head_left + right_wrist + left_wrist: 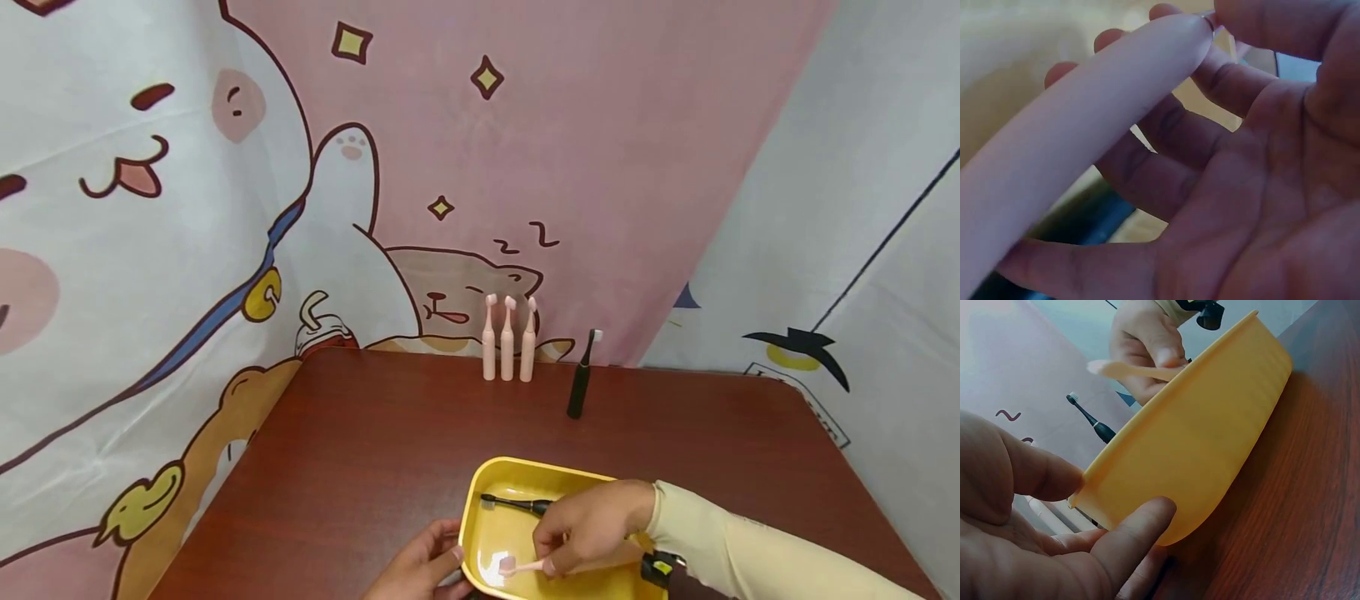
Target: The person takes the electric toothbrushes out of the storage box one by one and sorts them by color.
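Note:
My left hand (423, 567) grips the left side of a yellow plastic bin (467, 533), its thumb and fingers at the rim and outer wall (1204, 431). Inside the bin, my right hand (592, 525) pinches a pink electric toothbrush (528, 567) near its neck, with the brush head pointing left. In the right wrist view the smooth pink handle (1097, 94) runs past the spread fingers. A black electric toothbrush (513, 502) lies along the far side of the bin, its handle partly hidden behind my right hand.
Three pink electric toothbrushes (507, 342) stand upright in a row at the table's back edge. Right of them and nearer stands a black electric toothbrush (579, 383). A cartoon-printed cloth (600, 167) hangs behind the dark red wooden table (360, 442).

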### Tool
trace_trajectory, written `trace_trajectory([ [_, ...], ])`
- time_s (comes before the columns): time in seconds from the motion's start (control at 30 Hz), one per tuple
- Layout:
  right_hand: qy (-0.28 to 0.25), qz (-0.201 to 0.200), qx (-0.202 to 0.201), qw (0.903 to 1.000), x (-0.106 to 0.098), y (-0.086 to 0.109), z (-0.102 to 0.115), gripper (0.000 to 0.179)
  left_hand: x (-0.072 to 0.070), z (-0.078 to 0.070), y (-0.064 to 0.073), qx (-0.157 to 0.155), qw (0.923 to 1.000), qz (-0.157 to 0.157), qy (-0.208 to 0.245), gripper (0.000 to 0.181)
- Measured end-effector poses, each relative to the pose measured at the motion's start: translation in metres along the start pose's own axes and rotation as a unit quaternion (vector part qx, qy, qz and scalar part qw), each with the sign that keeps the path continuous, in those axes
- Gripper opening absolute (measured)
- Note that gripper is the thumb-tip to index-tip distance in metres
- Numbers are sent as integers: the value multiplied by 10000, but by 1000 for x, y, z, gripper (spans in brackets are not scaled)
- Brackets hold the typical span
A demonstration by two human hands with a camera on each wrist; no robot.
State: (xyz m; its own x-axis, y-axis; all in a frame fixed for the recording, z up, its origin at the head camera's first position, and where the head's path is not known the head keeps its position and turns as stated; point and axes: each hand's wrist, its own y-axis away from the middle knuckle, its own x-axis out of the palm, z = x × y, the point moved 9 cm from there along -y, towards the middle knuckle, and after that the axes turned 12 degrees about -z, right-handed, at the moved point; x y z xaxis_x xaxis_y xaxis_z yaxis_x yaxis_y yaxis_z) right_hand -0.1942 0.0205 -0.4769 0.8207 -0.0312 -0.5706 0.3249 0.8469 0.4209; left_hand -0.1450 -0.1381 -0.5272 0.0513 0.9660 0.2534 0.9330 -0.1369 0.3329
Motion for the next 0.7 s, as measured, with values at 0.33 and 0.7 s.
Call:
trace_trajectory([
  [0.33,-1467,-1057,18,9835,-39,33,-9,17,1,-1,0,-50,10000,23,-44,54],
  [0.7,-2669,-1830,8,9462,-62,53,-20,23,3,-2,1,17,9999,69,-157,55],
])
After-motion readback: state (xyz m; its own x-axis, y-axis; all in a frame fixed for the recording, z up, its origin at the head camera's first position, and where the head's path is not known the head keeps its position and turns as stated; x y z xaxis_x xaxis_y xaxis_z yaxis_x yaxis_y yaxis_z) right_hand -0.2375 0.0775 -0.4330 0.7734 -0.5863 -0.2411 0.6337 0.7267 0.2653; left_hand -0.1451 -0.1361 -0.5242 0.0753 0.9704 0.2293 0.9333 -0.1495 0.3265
